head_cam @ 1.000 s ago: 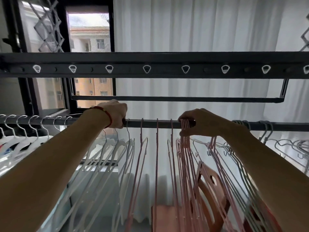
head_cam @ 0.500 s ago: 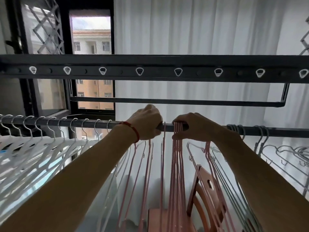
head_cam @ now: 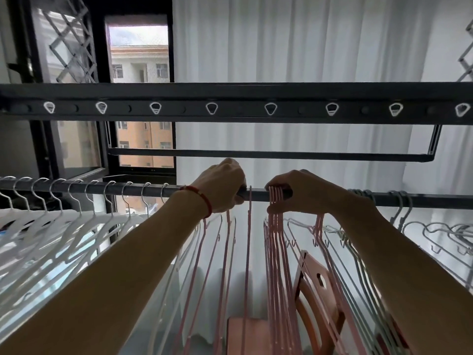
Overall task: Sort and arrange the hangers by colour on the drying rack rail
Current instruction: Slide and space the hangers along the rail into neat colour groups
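Both hands now closer together than a second ago; white hangers (head_cam: 64, 226) spread wider along the rail's left stretch.

Near: two bare forearms, red cord on the left wrist.
Left hand (head_cam: 221, 187): fingers curled over the rail (head_cam: 256, 194), seemingly on hooks beneath; its exact hold is hidden.
Right hand (head_cam: 299, 192): pinches a tight bunch of pink hangers (head_cam: 276, 198) at their hooks, on the rail.
Single pink hanger (head_cam: 249, 201): hangs between the hands.
Grey hangers (head_cam: 399, 208): right stretch.
Handling, judged: thin, light, stiff, smooth-coated wire; slides easily, tangles readily; best taken at the hooks.
Far: perforated dark bar, white curtain, window.
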Demonstrator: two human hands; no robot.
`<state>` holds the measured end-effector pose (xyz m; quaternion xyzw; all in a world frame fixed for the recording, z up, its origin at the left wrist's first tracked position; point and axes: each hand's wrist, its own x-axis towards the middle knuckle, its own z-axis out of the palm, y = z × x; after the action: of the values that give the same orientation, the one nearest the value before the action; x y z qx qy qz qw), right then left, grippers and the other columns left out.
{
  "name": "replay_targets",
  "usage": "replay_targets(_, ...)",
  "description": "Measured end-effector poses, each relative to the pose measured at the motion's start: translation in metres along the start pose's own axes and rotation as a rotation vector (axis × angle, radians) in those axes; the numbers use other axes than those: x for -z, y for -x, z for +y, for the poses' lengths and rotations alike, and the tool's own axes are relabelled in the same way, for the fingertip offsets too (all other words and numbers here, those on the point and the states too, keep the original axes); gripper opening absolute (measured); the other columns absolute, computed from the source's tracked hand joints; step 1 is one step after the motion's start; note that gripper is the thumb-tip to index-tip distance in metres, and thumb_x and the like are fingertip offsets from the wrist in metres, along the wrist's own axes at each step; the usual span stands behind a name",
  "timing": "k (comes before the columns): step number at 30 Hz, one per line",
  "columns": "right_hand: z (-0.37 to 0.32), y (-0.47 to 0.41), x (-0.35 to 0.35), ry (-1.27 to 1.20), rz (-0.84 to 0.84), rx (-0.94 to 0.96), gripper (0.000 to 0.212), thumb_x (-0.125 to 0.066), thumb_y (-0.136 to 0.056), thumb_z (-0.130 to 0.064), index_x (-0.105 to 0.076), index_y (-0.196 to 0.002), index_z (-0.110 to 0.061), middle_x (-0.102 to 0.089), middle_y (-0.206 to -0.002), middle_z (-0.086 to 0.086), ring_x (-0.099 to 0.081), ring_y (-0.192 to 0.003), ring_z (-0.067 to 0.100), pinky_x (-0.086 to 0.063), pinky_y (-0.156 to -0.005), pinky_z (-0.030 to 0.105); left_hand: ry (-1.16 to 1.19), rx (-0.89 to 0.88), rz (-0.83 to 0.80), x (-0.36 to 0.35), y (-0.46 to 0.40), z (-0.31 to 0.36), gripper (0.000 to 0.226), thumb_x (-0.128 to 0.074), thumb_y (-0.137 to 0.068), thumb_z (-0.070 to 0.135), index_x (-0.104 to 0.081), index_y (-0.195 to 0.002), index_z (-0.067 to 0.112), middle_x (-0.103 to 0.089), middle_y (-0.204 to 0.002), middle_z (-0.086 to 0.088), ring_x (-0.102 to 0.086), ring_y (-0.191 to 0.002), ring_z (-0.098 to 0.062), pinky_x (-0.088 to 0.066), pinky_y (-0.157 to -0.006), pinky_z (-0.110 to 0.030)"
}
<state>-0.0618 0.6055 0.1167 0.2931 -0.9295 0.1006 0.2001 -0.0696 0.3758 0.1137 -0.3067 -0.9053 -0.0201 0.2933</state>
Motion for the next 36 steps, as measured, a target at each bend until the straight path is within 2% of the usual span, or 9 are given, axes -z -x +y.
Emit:
replay_targets(6, -0.004, 0.007, 0.005, -0.03, 0.006, 0.005, 0.048, -0.071, -0.072, -0.064, -0.071, -0.099, -0.024, -0.067, -0.077, -0.005, -0.063, -0.071, 0.012, -0.052, -0.072, 0.033, 0.027, 0.016, -0.021, 0.005, 0.004, 0.0, 0.018, -0.076, -0.085, 0.025, -0.075, -0.102, 0.018, -0.06, -0.104, -0.001, -0.062, -0.1, -0.019, -0.056, -0.088, -0.034)
replay_targets(12, -0.008, 0.01, 0.007, -0.023, 0.009, 0.004, 0.043, -0.076, -0.077, -0.054, -0.071, -0.105, -0.023, -0.069, -0.083, -0.005, -0.063, -0.075, 0.012, -0.05, -0.072, 0.027, 0.023, 0.027, -0.035, 0.008, 0.008, 0.0, 0.02, -0.075, -0.086, 0.025, -0.075, -0.104, 0.017, -0.059, -0.103, -0.002, -0.06, -0.097, -0.019, -0.056, -0.087, -0.035)
replay_targets(16, -0.008, 0.01, 0.008, -0.035, -0.02, -0.002, 0.045, -0.076, -0.078, -0.052, -0.07, -0.109, -0.02, -0.071, -0.089, 0.001, -0.066, -0.082, 0.018, -0.054, -0.08, 0.039, 0.014, 0.03, -0.035, 0.01, 0.011, 0.0, 0.021, -0.074, -0.086, 0.025, -0.076, -0.105, 0.016, -0.059, -0.103, -0.003, -0.06, -0.097, -0.019, -0.056, -0.088, -0.035)
replay_targets(20, -0.01, 0.011, 0.007, -0.039, -0.016, 0.007, 0.049, -0.077, -0.078, -0.049, -0.068, -0.114, -0.018, -0.072, -0.1, 0.002, -0.067, -0.092, 0.02, -0.054, -0.088, 0.04, 0.003, 0.032, -0.036, 0.012, 0.013, 0.001, 0.02, -0.074, -0.087, 0.024, -0.076, -0.105, 0.016, -0.062, -0.108, -0.004, -0.059, -0.105, -0.019, -0.054, -0.092, -0.036)
replay_targets(24, -0.008, 0.009, 0.006, -0.084, -0.018, -0.008, 0.063, -0.079, -0.079, -0.045, -0.058, -0.134, -0.024, -0.067, -0.119, -0.006, -0.062, -0.102, 0.009, -0.048, -0.088, 0.02, -0.019, 0.043, -0.044, 0.014, 0.013, 0.0, 0.021, -0.073, -0.088, 0.025, -0.075, -0.106, 0.015, -0.06, -0.105, -0.003, -0.06, -0.102, -0.019, -0.055, -0.088, -0.033)
replay_targets(27, -0.005, 0.008, 0.007, -0.109, -0.017, -0.013, 0.059, -0.079, -0.082, -0.036, -0.056, -0.135, -0.024, -0.066, -0.118, -0.007, -0.062, -0.103, 0.008, -0.042, -0.08, 0.008, -0.06, 0.061, -0.152, 0.021, 0.012, 0.003, 0.03, -0.071, -0.088, 0.033, -0.072, -0.112, 0.015, -0.057, -0.117, -0.007, -0.053, -0.117, -0.023, -0.051, -0.096, -0.038)
replay_targets(30, -0.003, 0.005, 0.005, -0.082, 0.004, 0.003, 0.047, -0.076, -0.085, -0.03, -0.061, -0.129, -0.023, -0.069, -0.113, -0.005, -0.064, -0.099, 0.009, -0.043, -0.079, 0.007, -0.147, 0.082, -0.264, 0.028, 0.009, 0.012, 0.047, -0.071, -0.085, 0.044, -0.065, -0.116, 0.009, -0.049, -0.122, -0.012, -0.034, -0.13, -0.028, -0.043, -0.106, -0.043)
replay_targets(33, 0.0, 0.003, 0.0, -0.047, 0.026, 0.019, 0.041, -0.073, -0.087, -0.026, -0.062, -0.126, -0.021, -0.069, -0.108, -0.003, -0.064, -0.094, 0.012, -0.045, -0.077, 0.009, -0.103, 0.052, -0.198, 0.025, 0.002, 0.025, 0.062, -0.071, -0.085, 0.04, -0.053, -0.133, 0.006, -0.042, -0.141, -0.017, -0.025, -0.141, -0.03, -0.037, -0.111, -0.044)
replay_targets(36, 0.004, 0.002, -0.004, -0.022, 0.057, 0.029, 0.037, -0.072, -0.087, -0.026, -0.062, -0.122, -0.02, -0.069, -0.103, -0.002, -0.064, -0.088, 0.012, -0.048, -0.075, 0.012, -0.036, 0.054, -0.168, 0.012, -0.011, 0.03, 0.058, -0.07, -0.085, 0.033, -0.054, -0.133, 0.004, -0.048, -0.136, -0.016, -0.038, -0.135, -0.029, -0.044, -0.108, -0.042)
